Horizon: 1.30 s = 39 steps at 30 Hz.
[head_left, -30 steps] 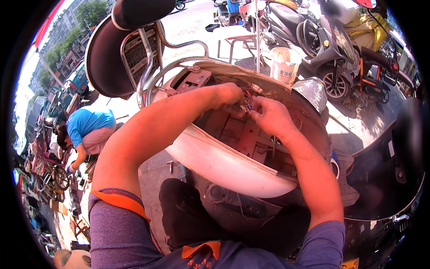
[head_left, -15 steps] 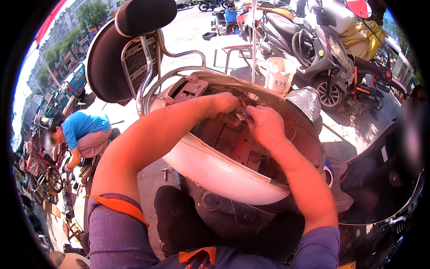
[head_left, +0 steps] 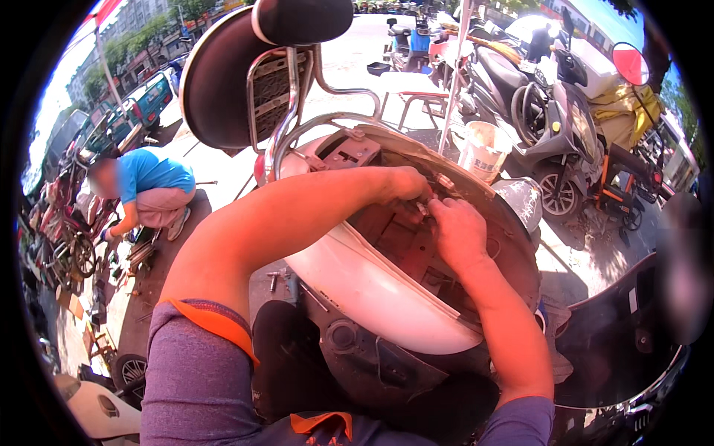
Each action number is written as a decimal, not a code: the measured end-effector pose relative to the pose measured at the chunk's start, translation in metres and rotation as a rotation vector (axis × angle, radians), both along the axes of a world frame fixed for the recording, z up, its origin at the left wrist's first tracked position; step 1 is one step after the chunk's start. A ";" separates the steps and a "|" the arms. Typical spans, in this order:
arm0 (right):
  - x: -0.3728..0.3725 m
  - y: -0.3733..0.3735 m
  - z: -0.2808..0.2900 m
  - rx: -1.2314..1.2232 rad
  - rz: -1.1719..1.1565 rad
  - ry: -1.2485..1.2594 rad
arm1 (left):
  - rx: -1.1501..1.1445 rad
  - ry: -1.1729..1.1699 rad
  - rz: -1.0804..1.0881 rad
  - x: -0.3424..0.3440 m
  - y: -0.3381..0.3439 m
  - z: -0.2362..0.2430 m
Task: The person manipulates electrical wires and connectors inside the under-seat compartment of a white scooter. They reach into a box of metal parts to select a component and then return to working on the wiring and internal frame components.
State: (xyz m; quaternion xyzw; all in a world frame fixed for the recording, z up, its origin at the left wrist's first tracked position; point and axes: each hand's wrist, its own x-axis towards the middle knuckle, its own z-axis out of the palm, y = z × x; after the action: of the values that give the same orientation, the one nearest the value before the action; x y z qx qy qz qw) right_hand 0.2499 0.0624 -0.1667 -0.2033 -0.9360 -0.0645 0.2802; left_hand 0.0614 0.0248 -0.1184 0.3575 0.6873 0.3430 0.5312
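A white scooter body with its under-seat compartment open lies in front of me. Over the far part of that compartment my left hand and my right hand meet, fingers closed in a pinch. Between their fingertips is a small wire connector, mostly covered by the fingers. Another pale connector rests by the compartment's far rim, just beyond my hands. The left forearm crosses over the near-left side of the body.
A dark backrest on a chrome rack rises at the far left. Beyond the scooter stand a white bucket and a parked grey scooter. A person in a blue shirt crouches at left. A metal fitting lies on the ground.
The view has shifted, so the scene sits farther right and slightly lower. My hands stay together at the wiring, fingers now closer around the connector. The crouching person has shifted slightly.
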 end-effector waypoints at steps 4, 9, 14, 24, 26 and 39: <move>0.003 -0.002 -0.001 0.073 0.003 -0.017 | 0.079 0.026 -0.181 -0.010 0.036 -0.037; -0.010 -0.009 -0.004 0.050 0.039 -0.053 | 0.601 1.100 -1.116 -0.055 0.061 -0.062; -0.003 0.002 -0.009 0.048 0.035 -0.040 | 0.729 1.136 -1.132 -0.041 0.056 -0.042; -0.005 0.010 -0.014 -0.013 0.009 -0.077 | 0.760 1.165 -1.247 -0.045 0.074 -0.048; -0.003 0.012 -0.017 -0.005 0.023 -0.067 | 0.829 1.123 -1.245 -0.046 0.083 -0.061; -0.003 0.018 -0.030 -0.013 0.076 -0.125 | 0.978 1.139 -1.328 -0.055 0.103 -0.070</move>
State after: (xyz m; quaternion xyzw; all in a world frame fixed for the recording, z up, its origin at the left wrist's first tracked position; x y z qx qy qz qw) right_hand 0.2470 0.0803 -0.1963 -0.1650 -0.9590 -0.0603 0.2222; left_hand 0.0061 0.1275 -0.1887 0.9589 0.2836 -0.0005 0.0016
